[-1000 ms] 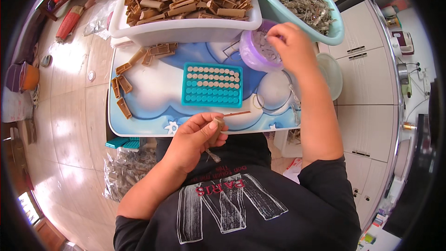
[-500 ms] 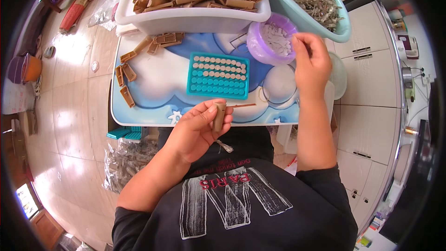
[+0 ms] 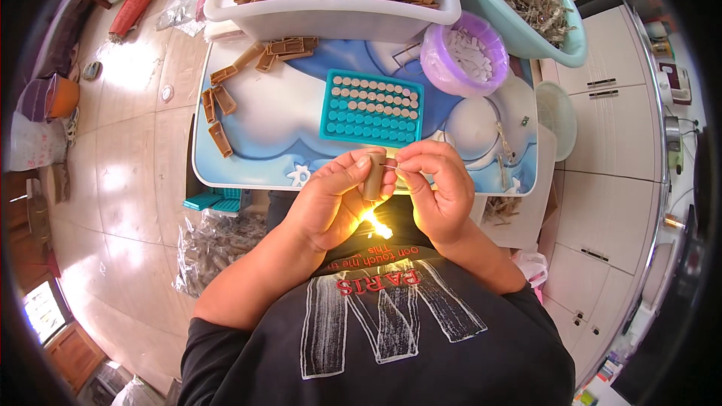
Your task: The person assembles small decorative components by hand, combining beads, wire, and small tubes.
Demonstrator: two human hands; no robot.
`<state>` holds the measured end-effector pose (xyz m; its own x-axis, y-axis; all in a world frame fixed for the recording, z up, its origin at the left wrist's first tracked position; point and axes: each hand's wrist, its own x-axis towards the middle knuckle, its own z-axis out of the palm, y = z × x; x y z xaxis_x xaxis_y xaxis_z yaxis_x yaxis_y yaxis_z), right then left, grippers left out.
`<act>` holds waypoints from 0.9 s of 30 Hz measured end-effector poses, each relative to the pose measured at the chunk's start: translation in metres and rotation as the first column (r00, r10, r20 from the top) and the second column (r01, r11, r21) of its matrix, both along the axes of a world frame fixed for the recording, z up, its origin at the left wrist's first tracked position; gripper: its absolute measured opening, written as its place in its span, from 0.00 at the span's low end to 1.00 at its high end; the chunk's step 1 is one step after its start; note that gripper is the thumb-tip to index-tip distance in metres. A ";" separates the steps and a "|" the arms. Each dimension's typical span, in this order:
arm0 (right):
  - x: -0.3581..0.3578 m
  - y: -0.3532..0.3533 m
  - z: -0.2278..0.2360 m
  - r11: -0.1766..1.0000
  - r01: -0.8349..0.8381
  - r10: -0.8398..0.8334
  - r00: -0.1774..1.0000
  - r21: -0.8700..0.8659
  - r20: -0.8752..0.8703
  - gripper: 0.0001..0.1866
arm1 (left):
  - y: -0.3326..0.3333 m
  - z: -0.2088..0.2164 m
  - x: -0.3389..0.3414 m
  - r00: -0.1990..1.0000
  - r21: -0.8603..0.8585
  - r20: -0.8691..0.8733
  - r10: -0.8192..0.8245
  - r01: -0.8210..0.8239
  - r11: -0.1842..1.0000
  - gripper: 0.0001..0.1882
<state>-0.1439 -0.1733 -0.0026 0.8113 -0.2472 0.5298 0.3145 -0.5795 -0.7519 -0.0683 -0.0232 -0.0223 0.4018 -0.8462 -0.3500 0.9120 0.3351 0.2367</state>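
Note:
My left hand (image 3: pixel 331 199) grips a brown cork-shaped casing (image 3: pixel 374 177), held upright above my lap. Close against its right side, my right hand (image 3: pixel 438 192) pinches a small thin strip, seen almost edge-on at the casing's wall. Below the casing a bundle of string lights (image 3: pixel 380 227) glows bright yellow. Just beyond my hands lies a teal tray (image 3: pixel 325 124), its far rows filled with pale round discs and its near rows showing bare teal wells. A purple bowl (image 3: pixel 499 53) of small white strips stands at the tray's far right.
At the back, a white bin (image 3: pixel 331 19) is heaped with brown half-shells. Beside it a light-green basin (image 3: pixel 575 49) holds tangled wire lights. Several loose half-shells (image 3: pixel 223 99) lie at the table's left. A bag of casings (image 3: pixel 214 252) sits on the floor at left.
My right hand has come from the purple bowl to the side of the casing. The string lights under the casing, unlit before, now glow. The view has shifted slightly.

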 end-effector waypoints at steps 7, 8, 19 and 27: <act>0.002 0.001 0.002 1.000 -0.014 0.014 1.000 0.003 -0.019 0.06 | -0.004 0.011 0.000 0.998 0.019 0.066 -0.014 0.013 1.000 0.14; 0.003 0.001 0.002 0.999 -0.015 0.015 1.000 -0.041 -0.012 0.06 | -0.003 0.013 0.000 0.999 0.058 0.047 -0.016 0.013 0.998 0.14; 0.004 -0.001 0.001 0.993 -0.018 0.019 1.000 -0.117 0.014 0.06 | -0.004 0.017 -0.002 0.999 0.122 0.028 -0.029 0.026 0.992 0.13; 0.005 0.000 -0.003 0.980 -0.030 0.036 0.999 -0.196 0.027 0.07 | -0.004 0.011 -0.005 0.998 0.164 0.067 -0.004 -0.007 0.986 0.14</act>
<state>-0.1392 -0.1729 -0.0061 0.8001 -0.1098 0.5897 0.3569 -0.7029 -0.6153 -0.0738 -0.0273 -0.0114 0.4298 -0.7789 -0.4566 0.8920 0.2877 0.3487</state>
